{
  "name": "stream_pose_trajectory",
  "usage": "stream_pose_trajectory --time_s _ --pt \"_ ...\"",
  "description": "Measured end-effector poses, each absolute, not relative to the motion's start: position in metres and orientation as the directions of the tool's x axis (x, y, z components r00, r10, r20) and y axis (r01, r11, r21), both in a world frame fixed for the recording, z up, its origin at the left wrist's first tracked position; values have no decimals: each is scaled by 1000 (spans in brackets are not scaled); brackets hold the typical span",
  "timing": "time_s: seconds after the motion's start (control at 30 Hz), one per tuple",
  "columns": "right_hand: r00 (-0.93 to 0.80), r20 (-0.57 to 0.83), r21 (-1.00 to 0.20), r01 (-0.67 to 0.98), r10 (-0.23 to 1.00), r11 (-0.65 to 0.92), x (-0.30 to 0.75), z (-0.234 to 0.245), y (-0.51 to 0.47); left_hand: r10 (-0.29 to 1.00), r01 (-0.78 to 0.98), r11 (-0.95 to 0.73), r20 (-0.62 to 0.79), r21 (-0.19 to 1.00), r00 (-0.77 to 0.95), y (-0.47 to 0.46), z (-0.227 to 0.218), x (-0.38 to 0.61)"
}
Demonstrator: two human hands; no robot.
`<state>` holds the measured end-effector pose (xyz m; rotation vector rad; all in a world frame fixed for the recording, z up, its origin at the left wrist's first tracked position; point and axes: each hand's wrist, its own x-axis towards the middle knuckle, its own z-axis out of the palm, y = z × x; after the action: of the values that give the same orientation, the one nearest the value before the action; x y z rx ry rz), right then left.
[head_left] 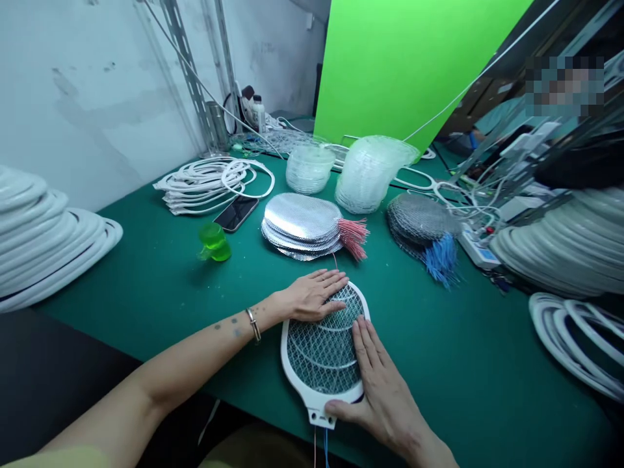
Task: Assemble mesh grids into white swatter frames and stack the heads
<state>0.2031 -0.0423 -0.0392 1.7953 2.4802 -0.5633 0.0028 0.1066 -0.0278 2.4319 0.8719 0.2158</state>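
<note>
A white oval racket frame (292,374) filled with wire mesh lies flat on the green table (439,338) near its front edge. My left hand (312,296) rests flat on the mesh's upper left part, fingers stretched out and together. My right hand (380,383) lies flat on the right side of the mesh, fingers extended, thumb hooked under the frame's lower rim. Thin wires hang from the frame's neck (322,419) over the table edge.
Behind the frame lie a stack of silver mesh ovals with red wires (302,224), a dark mesh stack with blue wires (422,224), two clear plastic stacks (368,172), a phone (236,213), a green cup (214,242). White frame piles sit left (43,240), back (209,182) and right (560,247).
</note>
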Motion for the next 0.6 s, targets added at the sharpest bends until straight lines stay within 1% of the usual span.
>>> stream_pose_trajectory --time_s 0.07,0.1,0.13,0.17,0.2,0.23,0.27,0.3,0.37,0.4,0.47,0.53,0.6 --pt "-344 -223 -260 923 912 284 203 -39 -42 624 526 -610 -51 593 780 104 -13 -5" --pt "-340 -224 -251 926 913 283 202 -38 -42 667 535 -592 -6 603 745 101 -3 -14" --pt "-333 -226 -243 929 915 278 202 -37 -41 758 574 -561 91 597 646 97 7 -26" --pt "-327 -226 -236 932 918 274 202 -36 -41 854 641 -504 221 580 472 93 17 -41" --pt "-325 -225 -231 934 919 273 201 -35 -41 908 725 -387 373 570 191 90 24 -59" --pt "-329 -224 -228 933 918 279 201 -34 -41 867 800 -215 487 560 -108 87 30 -79" --pt "-336 -222 -226 931 915 287 201 -34 -41 810 845 -49 516 533 -279 85 33 -99" --pt "-344 -220 -224 928 913 296 200 -34 -40 812 860 62 476 506 -338 85 35 -118" --pt "-353 -213 -215 926 911 309 200 -34 -40 873 877 105 379 468 -307 87 33 -148" --pt "-355 -206 -210 926 912 313 200 -34 -40 904 883 88 335 461 -265 87 32 -157" --pt "-359 -180 -202 925 916 323 199 -36 -39 931 890 37 307 455 -196 84 32 -162" --pt "-366 -160 -198 922 917 334 199 -38 -39 945 889 -41 306 456 -113 70 36 -150" --pt "-366 -168 -198 922 915 332 198 -38 -39 952 865 -175 306 471 26 43 41 -124"
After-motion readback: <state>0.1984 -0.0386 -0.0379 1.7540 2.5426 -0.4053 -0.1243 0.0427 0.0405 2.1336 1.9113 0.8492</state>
